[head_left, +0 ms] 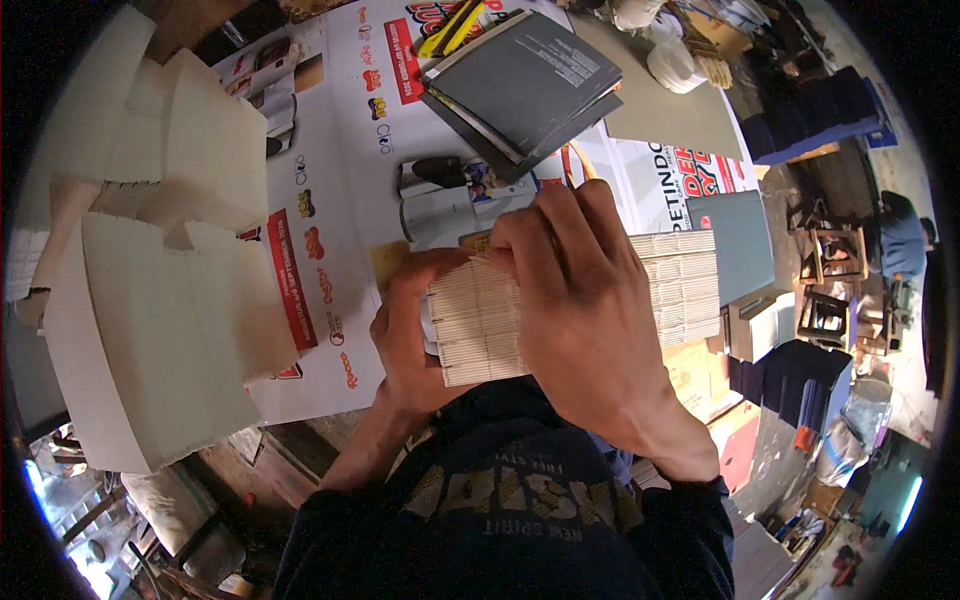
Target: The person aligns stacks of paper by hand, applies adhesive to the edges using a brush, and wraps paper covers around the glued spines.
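A thick sewn book block (480, 320) is between my hands above the table edge, its pale spine with rows of stitching facing up. My left hand (405, 330) wraps round its left end, thumb along the far edge. My right hand (590, 310) lies across the middle with bent fingers, its fingertips gripping near the far edge by the left thumb. More stitched spine (680, 285) shows to the right of my right hand; the hand hides whether it is the same block. Just beyond my hands are small printed pictures on the table cover.
Tall stacks of white paper blocks (165, 340) fill the table's left side. Dark grey books or covers (525, 90) lie at the back, beside a yellow-and-black tool (452, 28). A white tub (675, 68) stands back right. Dark blue stacks (795, 385) and wooden stools (835, 255) are farther right.
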{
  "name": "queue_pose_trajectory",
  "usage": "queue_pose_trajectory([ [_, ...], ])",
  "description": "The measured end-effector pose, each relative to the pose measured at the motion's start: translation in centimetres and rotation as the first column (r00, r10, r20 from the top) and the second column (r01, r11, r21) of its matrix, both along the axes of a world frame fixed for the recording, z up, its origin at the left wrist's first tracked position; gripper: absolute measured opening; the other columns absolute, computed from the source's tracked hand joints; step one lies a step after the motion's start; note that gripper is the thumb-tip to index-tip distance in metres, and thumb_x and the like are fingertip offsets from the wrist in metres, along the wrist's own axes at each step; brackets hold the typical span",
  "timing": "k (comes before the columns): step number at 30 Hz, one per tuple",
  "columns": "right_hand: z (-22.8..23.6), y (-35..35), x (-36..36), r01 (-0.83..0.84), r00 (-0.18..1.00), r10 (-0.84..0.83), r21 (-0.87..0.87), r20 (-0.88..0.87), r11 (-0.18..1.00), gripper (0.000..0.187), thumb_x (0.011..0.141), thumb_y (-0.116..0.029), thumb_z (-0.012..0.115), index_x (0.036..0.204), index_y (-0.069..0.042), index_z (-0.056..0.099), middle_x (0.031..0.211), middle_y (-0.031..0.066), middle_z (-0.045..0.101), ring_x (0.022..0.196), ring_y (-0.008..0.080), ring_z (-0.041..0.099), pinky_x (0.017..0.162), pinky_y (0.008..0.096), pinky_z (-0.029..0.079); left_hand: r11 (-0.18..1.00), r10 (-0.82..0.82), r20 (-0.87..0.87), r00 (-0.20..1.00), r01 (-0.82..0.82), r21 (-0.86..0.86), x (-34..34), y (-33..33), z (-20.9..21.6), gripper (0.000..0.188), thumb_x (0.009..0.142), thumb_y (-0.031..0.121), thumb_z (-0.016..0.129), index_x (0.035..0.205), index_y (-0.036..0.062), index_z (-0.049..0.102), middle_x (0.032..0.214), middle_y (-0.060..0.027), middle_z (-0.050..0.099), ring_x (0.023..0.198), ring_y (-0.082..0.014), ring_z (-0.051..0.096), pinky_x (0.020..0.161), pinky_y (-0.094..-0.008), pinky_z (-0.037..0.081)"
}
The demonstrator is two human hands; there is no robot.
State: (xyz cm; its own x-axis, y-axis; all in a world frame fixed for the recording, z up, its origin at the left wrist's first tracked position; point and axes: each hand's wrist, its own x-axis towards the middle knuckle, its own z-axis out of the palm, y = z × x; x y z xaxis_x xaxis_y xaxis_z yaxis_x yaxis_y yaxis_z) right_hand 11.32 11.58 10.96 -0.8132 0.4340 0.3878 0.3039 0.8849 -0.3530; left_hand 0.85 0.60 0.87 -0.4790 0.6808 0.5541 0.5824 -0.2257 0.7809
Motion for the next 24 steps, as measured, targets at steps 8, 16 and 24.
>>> queue_pose_trajectory([
  [8, -1.2, -5.6, 2.8, -0.250, 0.954, 0.229, -0.093, -0.192, 0.964, 0.037, 0.070, -0.016, 0.068, 0.102, 0.003, 0.069, 0.106, 0.0169, 0.062, 0.098, 0.0323, 0.059, 0.076, 0.0416, 0.051, 0.989, 0.093, 0.176, 0.980, -0.071, -0.128, 1.3, 0.2, 0.1, 0.072, 0.072, 0.033, 0.088, 0.126, 0.0008, 0.051, 0.111, -0.0151, 0.065, 0.100, -0.0255, 0.066, 0.084, -0.0356, 0.053],
  [16, 1.1, -0.2, 6.2, 0.079, 0.974, -0.138, -0.302, -0.179, 0.950, 0.028, 0.070, 0.003, 0.081, 0.096, -0.005, 0.074, 0.088, 0.0096, 0.070, 0.082, 0.0214, 0.069, 0.066, 0.0305, 0.053, 1.000, 0.005, -0.130, 0.992, -0.007, -0.013, -0.1, 0.3, 0.2, 0.089, 0.065, 0.042, 0.093, 0.130, -0.0010, 0.049, 0.115, -0.0170, 0.063, 0.101, -0.0258, 0.066, 0.085, -0.0343, 0.053],
  [24, 2.0, 3.7, 10.1, 0.413, 0.889, -0.432, -0.144, -0.150, 0.899, 0.025, 0.089, 0.000, 0.065, 0.114, -0.002, 0.069, 0.114, 0.0161, 0.070, 0.106, 0.0293, 0.067, 0.091, 0.0372, 0.051, 0.999, -0.038, 0.002, 0.999, 0.037, 0.016, 0.0, 0.4, -0.2, 0.092, 0.067, 0.043, 0.092, 0.132, -0.0018, 0.045, 0.115, -0.0175, 0.062, 0.101, -0.0252, 0.066, 0.082, -0.0354, 0.053],
])
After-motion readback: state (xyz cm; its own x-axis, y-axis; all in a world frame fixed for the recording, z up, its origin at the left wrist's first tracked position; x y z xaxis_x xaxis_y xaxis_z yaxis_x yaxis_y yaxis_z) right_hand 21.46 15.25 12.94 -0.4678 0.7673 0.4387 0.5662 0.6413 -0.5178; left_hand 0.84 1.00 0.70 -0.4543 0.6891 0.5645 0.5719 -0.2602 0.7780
